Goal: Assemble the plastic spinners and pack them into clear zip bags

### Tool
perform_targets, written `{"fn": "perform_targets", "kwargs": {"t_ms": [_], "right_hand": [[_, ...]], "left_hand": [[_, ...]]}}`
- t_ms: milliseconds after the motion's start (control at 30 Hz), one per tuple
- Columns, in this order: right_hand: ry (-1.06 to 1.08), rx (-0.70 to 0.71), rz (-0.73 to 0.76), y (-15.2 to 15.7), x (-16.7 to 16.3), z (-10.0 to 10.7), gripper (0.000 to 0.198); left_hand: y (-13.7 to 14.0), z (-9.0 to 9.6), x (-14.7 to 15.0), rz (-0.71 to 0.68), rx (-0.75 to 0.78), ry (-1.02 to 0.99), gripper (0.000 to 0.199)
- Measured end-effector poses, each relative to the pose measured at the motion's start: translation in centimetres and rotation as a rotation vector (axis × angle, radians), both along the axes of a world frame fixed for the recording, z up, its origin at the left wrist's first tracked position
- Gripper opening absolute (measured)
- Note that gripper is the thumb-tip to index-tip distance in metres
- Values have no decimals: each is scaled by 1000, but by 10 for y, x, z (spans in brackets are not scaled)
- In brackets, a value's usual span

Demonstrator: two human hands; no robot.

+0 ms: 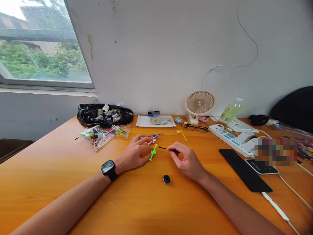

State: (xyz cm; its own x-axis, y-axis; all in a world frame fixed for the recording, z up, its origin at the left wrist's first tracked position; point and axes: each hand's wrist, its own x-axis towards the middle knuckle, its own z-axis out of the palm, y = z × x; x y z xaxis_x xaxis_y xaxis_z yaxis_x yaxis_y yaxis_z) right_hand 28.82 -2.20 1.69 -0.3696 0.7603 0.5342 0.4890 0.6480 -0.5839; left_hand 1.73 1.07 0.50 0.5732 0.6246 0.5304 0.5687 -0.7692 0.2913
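Note:
My left hand (134, 153), with a black watch on its wrist, rests on the table with its fingers spread. Its fingertips are beside a bright green plastic stick with a round disc (153, 152); whether they touch it I cannot tell. Just beyond those fingers lie blue, red and white plastic pieces (152, 140). Pinched in my right hand (185, 159) is a thin black plastic stick (162, 148), its small forked tip pointing left towards the green piece. The fingers cover its other end. Between my forearms stands a small round container with a black top (166, 179).
Behind my left hand are clear bags of coloured plastic parts (102, 135) and a black plastic bag (85, 116). A yellow stick (184, 135), glasses (198, 127) and a fan (200, 102) lie ahead. To the right are a power strip (232, 138) and a black phone (244, 169).

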Motion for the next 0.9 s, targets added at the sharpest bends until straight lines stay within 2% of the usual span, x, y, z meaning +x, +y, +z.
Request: {"fn": "perform_targets", "kwargs": {"t_ms": [167, 367, 533, 767, 900], "right_hand": [[46, -20, 29, -3, -6, -1, 15], [48, -105, 83, -3, -11, -6, 19], [44, -129, 93, 0, -10, -9, 23], [-55, -60, 70, 5, -5, -16, 27], [-190, -8, 59, 3, -7, -18, 30]], "left_hand": [[4, -4, 1, 75, 31, -10, 19], [7, -8, 0, 85, 31, 7, 25], [6, -8, 0, 43, 2, 38, 47], [2, -5, 3, 29, 2, -19, 49], [3, -3, 3, 44, 28, -63, 35]]}}
